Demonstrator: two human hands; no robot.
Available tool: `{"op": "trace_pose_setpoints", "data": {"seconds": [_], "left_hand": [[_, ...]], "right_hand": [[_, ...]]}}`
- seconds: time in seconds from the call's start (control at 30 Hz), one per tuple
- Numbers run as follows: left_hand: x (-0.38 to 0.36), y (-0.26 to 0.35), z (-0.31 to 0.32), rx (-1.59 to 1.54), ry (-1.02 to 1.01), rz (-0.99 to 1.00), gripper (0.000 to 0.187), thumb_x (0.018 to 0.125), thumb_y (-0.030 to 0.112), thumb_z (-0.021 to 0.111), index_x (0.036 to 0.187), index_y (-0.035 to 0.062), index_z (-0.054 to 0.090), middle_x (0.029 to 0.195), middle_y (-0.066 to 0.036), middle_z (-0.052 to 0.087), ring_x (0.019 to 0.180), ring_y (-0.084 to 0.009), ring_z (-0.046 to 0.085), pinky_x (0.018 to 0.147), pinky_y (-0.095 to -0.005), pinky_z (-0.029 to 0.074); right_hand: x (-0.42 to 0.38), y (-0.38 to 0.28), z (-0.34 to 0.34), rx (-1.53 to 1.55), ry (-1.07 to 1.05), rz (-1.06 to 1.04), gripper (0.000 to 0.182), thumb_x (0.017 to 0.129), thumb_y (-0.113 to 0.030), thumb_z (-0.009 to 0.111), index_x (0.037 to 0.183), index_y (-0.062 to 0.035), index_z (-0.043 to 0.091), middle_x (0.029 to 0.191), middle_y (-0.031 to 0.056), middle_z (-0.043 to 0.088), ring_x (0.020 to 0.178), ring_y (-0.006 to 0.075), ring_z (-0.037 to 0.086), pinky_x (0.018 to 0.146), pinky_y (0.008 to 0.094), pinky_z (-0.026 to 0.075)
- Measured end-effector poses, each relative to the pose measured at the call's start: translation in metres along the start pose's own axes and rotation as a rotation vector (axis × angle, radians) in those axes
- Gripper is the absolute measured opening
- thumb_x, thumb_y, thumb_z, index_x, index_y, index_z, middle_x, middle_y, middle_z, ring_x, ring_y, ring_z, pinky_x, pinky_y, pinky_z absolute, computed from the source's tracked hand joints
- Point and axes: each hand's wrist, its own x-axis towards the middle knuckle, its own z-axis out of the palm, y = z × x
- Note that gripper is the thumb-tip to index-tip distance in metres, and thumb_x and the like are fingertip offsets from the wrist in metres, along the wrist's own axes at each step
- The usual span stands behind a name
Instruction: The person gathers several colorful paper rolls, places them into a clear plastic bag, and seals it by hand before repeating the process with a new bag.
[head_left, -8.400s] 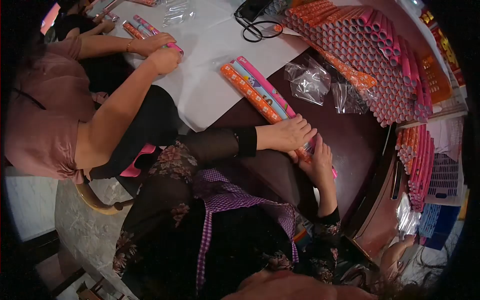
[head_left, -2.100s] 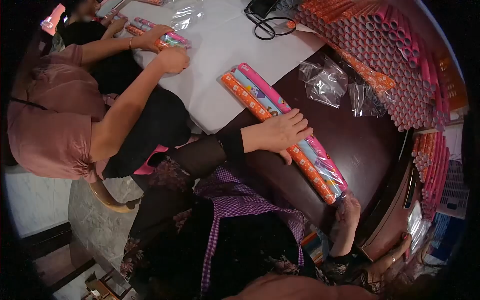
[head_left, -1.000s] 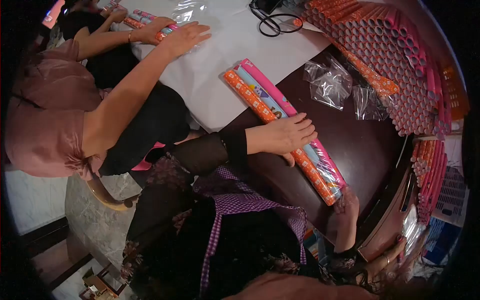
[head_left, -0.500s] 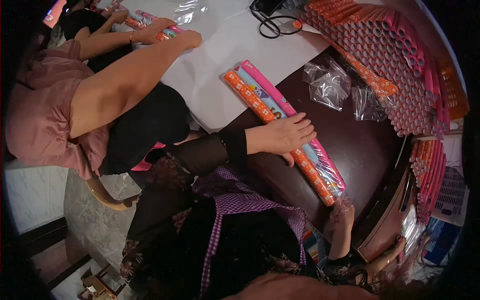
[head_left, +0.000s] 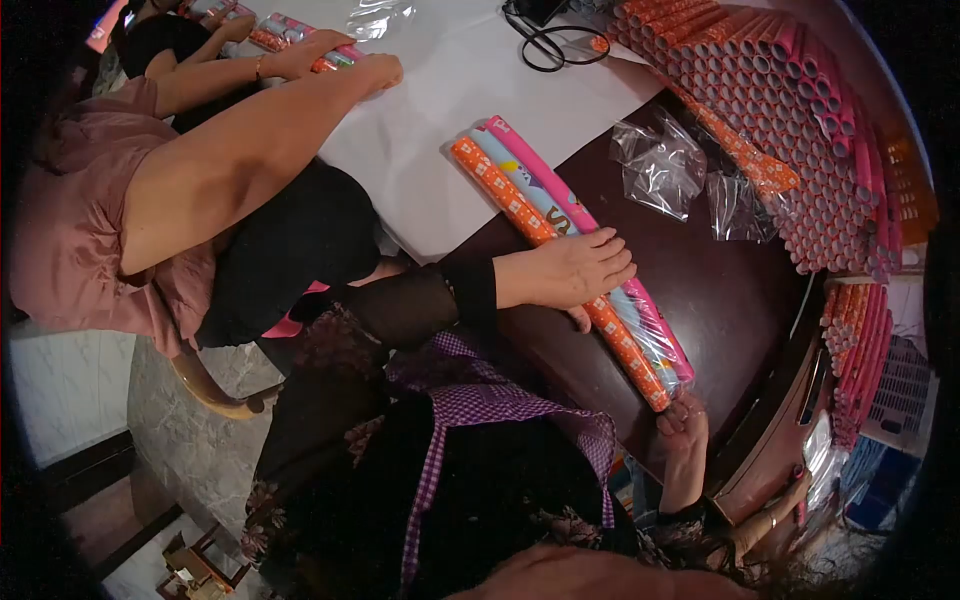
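Moved since 8.4 s ago: R grip (head_left: 684,424) has shifted from close beside L grip (head_left: 572,270) to the near end of the three-roll bundle (head_left: 641,338); L grip stays on the mid-length.

Pos.: bundle (orange, blue, pink side by side) lies directly under L grip, mostly on dark worktop (head_left: 722,305), far end over white sheet (head_left: 425,185). Long axis oblique: from L grip, one end runs fwd & left, other runs back & right to R grip. L grip sits crosswise to it, nearest the middle; R grip nearest the near end, in line w/ axis.

L grip: palm down, fingers slightly apart, reaching over to pink side, thumb spread clear on orange side; touching bundle from above, not wrapped round it.

R grip: fingers bent & drawn together, appears to pinch clear film (head_left: 672,392) at bundle end; exact fingertip contact too small to confirm.

Surroundings: crumpled clear bags (head_left: 660,175) fwd & right of L grip, apart from it; stacked tubes (head_left: 800,150) beyond, same side. Co-worker's hand (head_left: 376,74) fwd & left of L grip, well apart.
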Motion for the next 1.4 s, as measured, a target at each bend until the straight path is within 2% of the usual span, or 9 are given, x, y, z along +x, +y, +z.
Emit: {"op": "trace_pose_setpoints", "data": {"seconds": [0.1,0.2,0.3,0.37,0.5,0.67,0.97,1.17,1.4], "left_hand": [[0.001,0.000,-0.001,-0.034,0.020,0.011,0.101,0.061,0.064,0.068,0.126,-0.0109,0.049,0.124,-0.020,0.053,0.120,-0.0340,0.047,0.109,-0.0436,0.032],[0.000,-0.001,0.004,-0.008,0.048,0.019,0.101,0.061,0.065,0.068,0.126,-0.0110,0.049,0.122,-0.020,0.053,0.118,-0.0334,0.048,0.108,-0.0429,0.033],[0.000,-0.001,0.003,0.000,0.055,0.020,0.101,0.060,0.066,0.067,0.125,-0.0107,0.050,0.122,-0.019,0.054,0.118,-0.0333,0.048,0.107,-0.0426,0.033],[0.001,-0.002,0.003,-0.005,0.047,0.023,0.101,0.060,0.066,0.067,0.125,-0.0106,0.050,0.122,-0.019,0.054,0.118,-0.0332,0.048,0.107,-0.0427,0.033],[0.001,0.000,0.000,-0.030,0.001,0.022,0.102,0.060,0.066,0.067,0.125,-0.0108,0.049,0.121,-0.019,0.054,0.118,-0.0330,0.048,0.107,-0.0427,0.033],[0.001,0.001,0.001,-0.024,0.013,0.016,0.103,0.060,0.065,0.068,0.125,-0.0114,0.049,0.122,-0.019,0.053,0.119,-0.0332,0.047,0.107,-0.0423,0.033],[0.000,0.000,-0.002,-0.070,-0.002,0.011,0.103,0.059,0.064,0.070,0.125,-0.0123,0.048,0.123,-0.020,0.053,0.119,-0.0342,0.048,0.107,-0.0422,0.033],[-0.001,0.002,-0.002,-0.046,0.026,0.012,0.103,0.058,0.063,0.070,0.125,-0.0125,0.049,0.122,-0.021,0.054,0.119,-0.0349,0.048,0.107,-0.0428,0.034],[-0.001,0.005,0.000,-0.022,0.056,0.028,0.102,0.057,0.061,0.072,0.123,-0.0134,0.048,0.121,-0.020,0.053,0.118,-0.0346,0.048,0.106,-0.0418,0.035]], "right_hand": [[0.014,0.003,-0.016,0.088,-0.071,0.123,0.015,0.089,-0.016,0.065,0.081,-0.0103,0.053,0.059,-0.0069,0.042,0.041,0.0035,0.032,0.036,0.0213,0.028],[-0.001,0.010,-0.001,0.084,0.021,0.006,0.017,0.091,-0.018,0.065,0.082,-0.0091,0.053,0.059,-0.0067,0.042,0.040,0.0035,0.033,0.035,0.0213,0.028],[-0.020,0.010,0.007,-0.276,0.184,-0.096,0.016,0.091,-0.019,0.066,0.087,-0.0064,0.058,0.058,-0.0054,0.045,0.041,0.0036,0.037,0.036,0.0214,0.030],[-0.023,0.018,-0.006,-0.455,0.135,-0.222,0.017,0.092,-0.020,0.065,0.094,-0.0032,0.061,0.058,-0.0038,0.048,0.041,0.0048,0.040,0.035,0.0216,0.030],[-0.027,0.020,-0.012,-0.449,0.075,-0.177,0.018,0.091,-0.018,0.066,0.098,-0.0013,0.063,0.059,-0.0028,0.051,0.041,0.0054,0.041,0.035,0.0222,0.030],[-0.023,0.014,-0.012,-0.550,-0.079,-0.080,0.014,0.088,-0.016,0.069,0.085,-0.0029,0.065,0.058,-0.0037,0.049,0.041,0.0054,0.041,0.035,0.0233,0.029],[-0.016,0.020,-0.003,-0.333,0.083,-0.025,0.029,0.086,-0.022,0.071,0.066,-0.0112,0.052,0.055,-0.0038,0.043,0.038,0.0071,0.035,0.033,0.0244,0.025],[-0.006,0.016,-0.006,-0.244,0.042,0.093,0.026,0.090,-0.024,0.063,0.069,-0.0118,0.052,0.051,-0.0025,0.040,0.033,0.0089,0.031,0.030,0.0242,0.023],[0.014,0.019,-0.029,-0.043,-0.040,0.201,0.021,0.089,-0.021,0.067,0.075,-0.0129,0.054,0.051,-0.0035,0.040,0.034,0.0097,0.031,0.031,0.0269,0.022]]}}
